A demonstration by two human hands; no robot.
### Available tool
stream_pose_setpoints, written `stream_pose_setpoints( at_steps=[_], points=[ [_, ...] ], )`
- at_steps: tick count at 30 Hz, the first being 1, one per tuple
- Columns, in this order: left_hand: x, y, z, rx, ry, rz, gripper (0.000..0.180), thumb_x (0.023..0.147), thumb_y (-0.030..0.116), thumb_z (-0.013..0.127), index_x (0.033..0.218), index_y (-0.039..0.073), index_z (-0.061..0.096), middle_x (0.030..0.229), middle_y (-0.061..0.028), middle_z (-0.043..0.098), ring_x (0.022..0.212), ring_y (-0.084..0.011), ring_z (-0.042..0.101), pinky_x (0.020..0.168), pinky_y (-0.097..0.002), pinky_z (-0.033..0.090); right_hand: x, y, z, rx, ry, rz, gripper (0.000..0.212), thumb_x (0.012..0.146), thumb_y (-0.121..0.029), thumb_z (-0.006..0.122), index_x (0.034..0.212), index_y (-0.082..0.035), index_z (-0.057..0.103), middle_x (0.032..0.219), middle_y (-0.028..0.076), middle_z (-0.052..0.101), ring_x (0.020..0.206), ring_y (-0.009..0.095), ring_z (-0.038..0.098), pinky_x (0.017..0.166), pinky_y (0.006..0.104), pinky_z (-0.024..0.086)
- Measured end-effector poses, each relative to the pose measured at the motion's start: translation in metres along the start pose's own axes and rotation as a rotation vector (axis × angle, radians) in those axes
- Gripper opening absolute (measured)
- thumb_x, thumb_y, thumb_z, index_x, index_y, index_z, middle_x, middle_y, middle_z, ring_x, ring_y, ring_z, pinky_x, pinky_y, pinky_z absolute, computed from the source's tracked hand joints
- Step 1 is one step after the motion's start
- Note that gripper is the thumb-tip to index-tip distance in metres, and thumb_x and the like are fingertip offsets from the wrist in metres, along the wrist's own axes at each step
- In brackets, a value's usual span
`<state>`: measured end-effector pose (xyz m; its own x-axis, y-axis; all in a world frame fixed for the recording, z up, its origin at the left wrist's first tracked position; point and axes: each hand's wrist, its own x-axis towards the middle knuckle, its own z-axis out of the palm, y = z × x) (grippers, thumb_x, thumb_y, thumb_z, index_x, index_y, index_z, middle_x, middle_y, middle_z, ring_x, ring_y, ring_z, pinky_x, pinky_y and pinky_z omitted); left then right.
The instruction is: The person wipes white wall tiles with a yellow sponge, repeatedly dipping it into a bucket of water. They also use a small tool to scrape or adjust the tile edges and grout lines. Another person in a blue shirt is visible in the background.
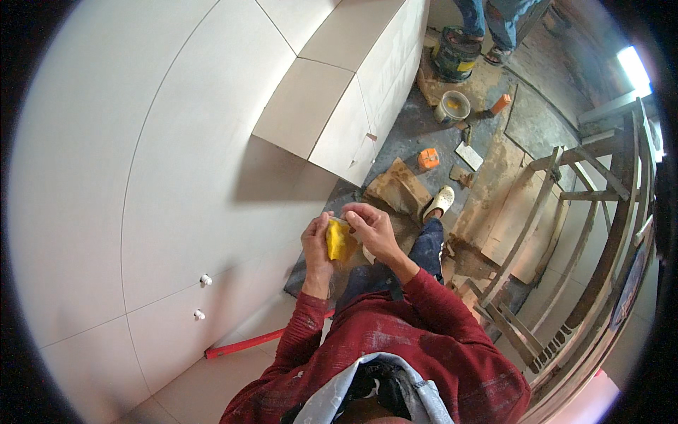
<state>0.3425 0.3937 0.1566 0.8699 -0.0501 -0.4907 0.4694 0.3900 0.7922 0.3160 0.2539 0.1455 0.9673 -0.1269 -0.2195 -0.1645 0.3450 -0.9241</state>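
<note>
A pale tiled wall (pixel 191 155) fills the left side, with a tiled ledge (pixel 304 102) jutting from it. On the right stands a wooden frame (pixel 551 233) of rough bars. Between them lies a stained floor (pixel 406 138). The person wears a dusty dark red top (pixel 424 339), and a red bar (pixel 247 346) lies at the left, low beside the wall. Near the top edge, another person's legs (pixel 487 21) show in blue trousers, beside a black bucket (pixel 455 56).

A crumpled piece of cardboard (pixel 397 187) lies beyond the hands, near a pale shoe (pixel 441 201). A smaller bucket (pixel 442 115) with yellowish contents stands below the black one.

The left hand (pixel 315 247) grasps the left side of a yellow packet (pixel 342 244), its fingers closed on the edge. The right hand (pixel 376 230) pinches the packet near its top right with bent fingers. The packet is held between the 2 hands, in front of the person's body.

On the floor are 2 orange boxes (pixel 428 159) and a flat white piece (pixel 468 155). Smallest are 2 white fittings (pixel 205 280), protruding from the wall.
</note>
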Motion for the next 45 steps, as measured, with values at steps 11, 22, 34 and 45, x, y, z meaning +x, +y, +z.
stream_pose_setpoints(
  at_steps=[11, 22, 34, 45],
  points=[
    [0.003, 0.007, 0.004, -0.357, 0.079, -0.129, 0.031, 0.096, 0.032, 0.063, 0.113, 0.006, 0.061, 0.104, -0.0020, 0.061, 0.096, -0.0157, 0.057, 0.090, -0.0326, 0.046, -0.007, 0.001, 0.001, -0.432, 0.026, -0.231, 0.046, 0.080, -0.017, 0.079, 0.119, -0.002, 0.060, 0.106, 0.013, 0.066, 0.096, 0.022, 0.065, 0.084, 0.0333, 0.051],
    [0.005, 0.009, -0.060, 0.094, 0.269, 0.091, 0.031, 0.094, 0.034, 0.065, 0.108, 0.007, 0.064, 0.103, 0.0006, 0.059, 0.095, -0.0120, 0.053, 0.080, -0.0312, 0.044, 0.181, -0.096, -0.048, -0.806, 0.507, -0.949, 0.043, 0.079, -0.018, 0.079, 0.113, 0.001, 0.061, 0.109, 0.019, 0.065, 0.097, 0.036, 0.064, 0.083, 0.0415, 0.052],
    [-0.008, -0.012, -0.074, 0.160, 0.329, -0.006, 0.036, 0.095, 0.036, 0.063, 0.112, 0.004, 0.062, 0.105, -0.0037, 0.056, 0.098, -0.0170, 0.051, 0.083, -0.0350, 0.044, 0.085, -0.065, 0.014, -0.675, 0.153, -1.024, 0.046, 0.071, 0.000, 0.075, 0.114, -0.001, 0.057, 0.110, 0.017, 0.061, 0.104, 0.038, 0.058, 0.088, 0.0442, 0.049],
    [-0.014, -0.023, -0.080, 0.153, 0.315, -0.046, 0.032, 0.097, 0.031, 0.061, 0.110, 0.002, 0.062, 0.100, -0.0040, 0.056, 0.092, -0.0164, 0.052, 0.076, -0.0332, 0.046, 0.090, -0.070, 0.035, -0.359, 0.323, -0.446, 0.062, 0.086, -0.024, 0.072, 0.135, -0.003, 0.040, 0.105, 0.021, 0.066, 0.092, 0.030, 0.069, 0.078, 0.0380, 0.055]
  ],
)
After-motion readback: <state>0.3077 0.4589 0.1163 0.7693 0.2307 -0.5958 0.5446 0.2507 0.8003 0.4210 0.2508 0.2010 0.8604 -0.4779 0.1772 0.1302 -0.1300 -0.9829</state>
